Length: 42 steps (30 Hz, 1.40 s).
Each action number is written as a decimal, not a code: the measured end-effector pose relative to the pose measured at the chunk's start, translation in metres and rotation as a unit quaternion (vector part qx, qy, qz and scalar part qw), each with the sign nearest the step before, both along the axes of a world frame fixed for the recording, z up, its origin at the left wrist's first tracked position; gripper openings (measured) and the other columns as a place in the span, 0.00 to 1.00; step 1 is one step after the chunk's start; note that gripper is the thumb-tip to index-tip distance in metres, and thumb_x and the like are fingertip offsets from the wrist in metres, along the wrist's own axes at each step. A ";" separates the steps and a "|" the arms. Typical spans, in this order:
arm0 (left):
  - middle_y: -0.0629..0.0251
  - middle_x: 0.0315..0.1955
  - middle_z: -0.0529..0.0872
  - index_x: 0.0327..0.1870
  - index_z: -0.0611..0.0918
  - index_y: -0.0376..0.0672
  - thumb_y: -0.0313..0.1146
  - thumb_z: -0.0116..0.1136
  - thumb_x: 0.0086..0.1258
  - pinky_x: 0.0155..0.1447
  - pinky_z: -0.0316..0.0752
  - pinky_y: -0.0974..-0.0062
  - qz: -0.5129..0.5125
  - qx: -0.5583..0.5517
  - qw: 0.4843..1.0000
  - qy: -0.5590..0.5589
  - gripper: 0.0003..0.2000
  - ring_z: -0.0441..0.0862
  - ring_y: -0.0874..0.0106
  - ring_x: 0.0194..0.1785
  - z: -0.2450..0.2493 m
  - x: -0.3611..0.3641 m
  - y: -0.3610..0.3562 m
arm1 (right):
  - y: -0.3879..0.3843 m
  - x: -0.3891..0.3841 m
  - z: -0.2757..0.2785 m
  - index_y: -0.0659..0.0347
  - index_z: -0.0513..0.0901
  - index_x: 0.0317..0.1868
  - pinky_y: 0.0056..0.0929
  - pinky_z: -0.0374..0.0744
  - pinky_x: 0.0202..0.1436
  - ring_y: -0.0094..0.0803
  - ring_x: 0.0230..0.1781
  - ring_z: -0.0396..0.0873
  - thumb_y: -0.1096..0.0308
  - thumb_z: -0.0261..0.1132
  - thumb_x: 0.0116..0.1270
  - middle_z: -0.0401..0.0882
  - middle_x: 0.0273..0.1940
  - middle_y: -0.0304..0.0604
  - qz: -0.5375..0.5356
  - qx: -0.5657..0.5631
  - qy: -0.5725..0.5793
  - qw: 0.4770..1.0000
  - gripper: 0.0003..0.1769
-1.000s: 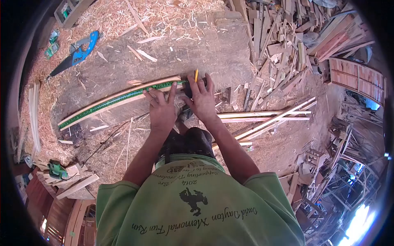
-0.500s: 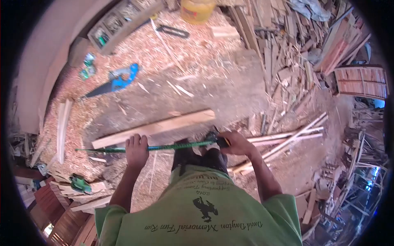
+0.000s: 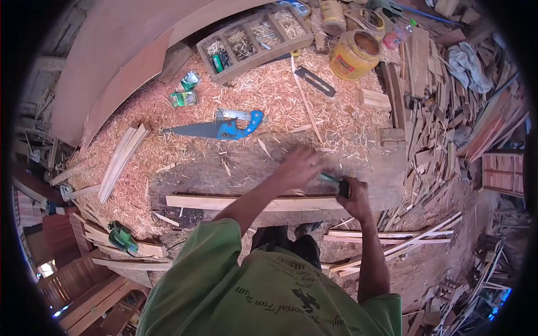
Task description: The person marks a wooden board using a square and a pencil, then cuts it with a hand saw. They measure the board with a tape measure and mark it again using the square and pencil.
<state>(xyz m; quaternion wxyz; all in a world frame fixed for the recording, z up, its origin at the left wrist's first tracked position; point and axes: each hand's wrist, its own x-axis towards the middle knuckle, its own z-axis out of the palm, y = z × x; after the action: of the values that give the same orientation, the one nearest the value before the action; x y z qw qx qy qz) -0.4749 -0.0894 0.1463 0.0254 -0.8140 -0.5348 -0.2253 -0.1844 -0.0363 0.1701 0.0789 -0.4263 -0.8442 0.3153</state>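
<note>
One tape measure (image 3: 345,189) clenched in the right hand (image 3: 357,200) — short green blade (image 3: 329,177) out towards the left hand (image 3: 300,167) | left hand blurred, cannot tell its grip | wood strip (image 3: 280,204) under the left forearm, running left from the right hand | saw (image 3: 235,129) beyond, further left

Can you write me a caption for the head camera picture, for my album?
Right hand gripping a tape measure beside a long wooden strip, with a blue-handled saw among the shavings.
</note>
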 end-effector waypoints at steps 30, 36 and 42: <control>0.61 0.45 0.89 0.54 0.79 0.41 0.34 0.63 0.85 0.53 0.82 0.67 0.376 0.090 0.821 -0.421 0.08 0.87 0.70 0.43 0.073 -0.184 -0.025 | -0.130 0.176 -0.021 0.67 0.76 0.79 0.47 0.77 0.78 0.58 0.74 0.81 0.66 0.67 0.81 0.83 0.70 0.65 -0.336 -0.024 0.035 0.941 0.30; 0.50 0.55 0.86 0.67 0.80 0.39 0.28 0.59 0.82 0.65 0.79 0.56 0.273 -0.010 0.942 -0.193 0.16 0.85 0.52 0.58 0.020 0.064 -0.069 | -0.182 0.202 -0.056 0.65 0.88 0.65 0.35 0.85 0.61 0.37 0.56 0.91 0.63 0.66 0.83 0.94 0.54 0.51 -0.384 -0.142 0.132 0.903 0.19; 0.56 0.54 0.84 0.62 0.88 0.47 0.26 0.67 0.66 0.62 0.75 0.49 0.127 -0.129 0.978 -0.101 0.21 0.82 0.53 0.59 -0.046 0.208 -0.130 | -0.183 0.161 -0.051 0.65 0.85 0.70 0.33 0.83 0.63 0.34 0.53 0.89 0.45 0.65 0.85 0.93 0.51 0.46 -0.402 -0.447 0.292 0.744 0.31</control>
<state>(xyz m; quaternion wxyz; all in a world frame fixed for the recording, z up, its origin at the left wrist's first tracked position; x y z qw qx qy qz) -0.2667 -0.2191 0.1006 -0.1055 -0.7089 -0.6583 -0.2301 -0.0234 -0.2194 0.1187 0.2420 -0.5999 -0.2925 0.7043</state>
